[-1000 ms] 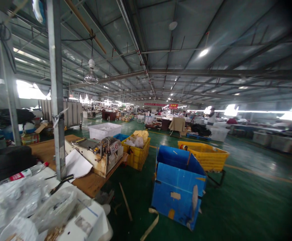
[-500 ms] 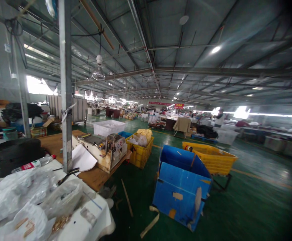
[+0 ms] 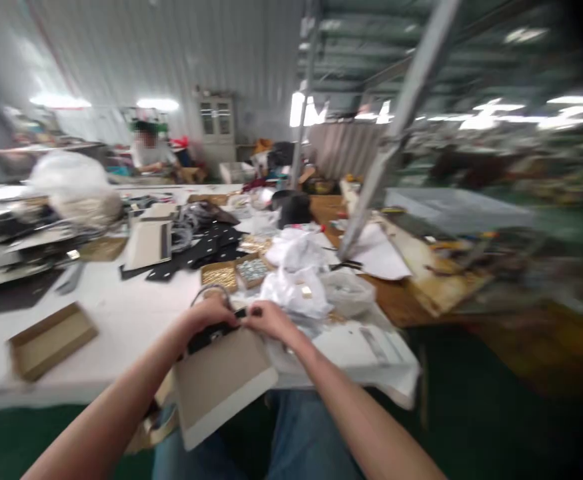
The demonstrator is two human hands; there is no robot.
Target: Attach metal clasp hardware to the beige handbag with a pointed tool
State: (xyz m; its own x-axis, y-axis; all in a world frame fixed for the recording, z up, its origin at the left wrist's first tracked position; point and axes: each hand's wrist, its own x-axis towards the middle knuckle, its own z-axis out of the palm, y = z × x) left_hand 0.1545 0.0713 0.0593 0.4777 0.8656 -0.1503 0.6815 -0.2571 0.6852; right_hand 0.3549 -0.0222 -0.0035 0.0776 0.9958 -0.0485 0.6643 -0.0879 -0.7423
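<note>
A stiff-looking beige panel [image 3: 221,377] with a dark strip at its upper edge rests tilted over my lap, at the front of the white table. My left hand [image 3: 214,313] is closed on the dark strip from the left. From the right, my right hand [image 3: 269,320] pinches the end of that strip, close to the left fingertips. A thin grey cord loop shows just behind the left hand. Just beyond the hands are a small box of gold-coloured metal pieces [image 3: 219,275] and a box of silvery pieces [image 3: 252,269]. Motion blur hides finer detail.
White plastic bags [image 3: 296,290] lie right of the boxes. Black strips [image 3: 206,248] and beige pieces [image 3: 146,243] lie behind. A shallow cardboard box [image 3: 51,343] sits at left. A metal post [image 3: 396,140] rises at right. A co-worker [image 3: 149,153] is at the back.
The view has swung left and down from the factory hall to the table. My hands and the beige panel have come into view.
</note>
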